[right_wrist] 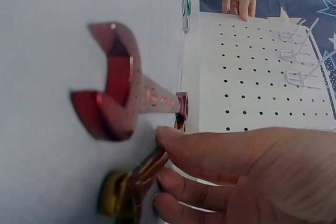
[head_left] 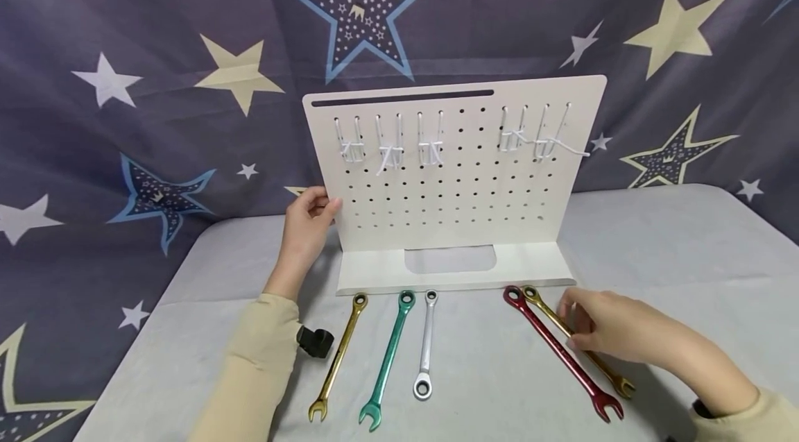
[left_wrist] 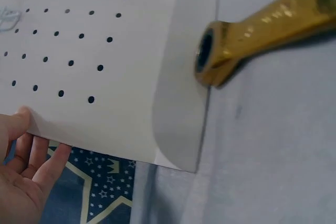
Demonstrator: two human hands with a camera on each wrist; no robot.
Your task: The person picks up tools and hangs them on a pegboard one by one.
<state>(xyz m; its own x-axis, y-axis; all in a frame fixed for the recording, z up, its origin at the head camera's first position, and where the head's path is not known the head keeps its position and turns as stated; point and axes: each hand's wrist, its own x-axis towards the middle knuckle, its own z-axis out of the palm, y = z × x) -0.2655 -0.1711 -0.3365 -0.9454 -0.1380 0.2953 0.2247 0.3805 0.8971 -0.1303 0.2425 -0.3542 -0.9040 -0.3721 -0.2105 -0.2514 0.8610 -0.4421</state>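
My left hand (head_left: 304, 230) grips the left edge of a white pegboard (head_left: 440, 237), its thumb on the front face and fingers behind in the left wrist view. My right hand (head_left: 624, 324) pinches the shaft of a gold ratcheting combination wrench (head_left: 549, 312) at the right, between thumb and fingers. That wrench lies slanted, its ring end close to the pegboard's base and its open end towards me. Just left of it lies a red wrench (head_left: 558, 350), their ring ends side by side. In the right wrist view the red wrench's open jaw (right_wrist: 119, 80) looms large beside my thumb.
White wire hooks (head_left: 390, 156) hang in the pegboard's upper rows, on both sides. Left of centre on the pale tabletop (head_left: 487, 372) lie another gold wrench (head_left: 340, 352), a green wrench (head_left: 390, 352) and a silver double-ring wrench (head_left: 427, 341). A star-patterned cloth (head_left: 187, 5) hangs behind.
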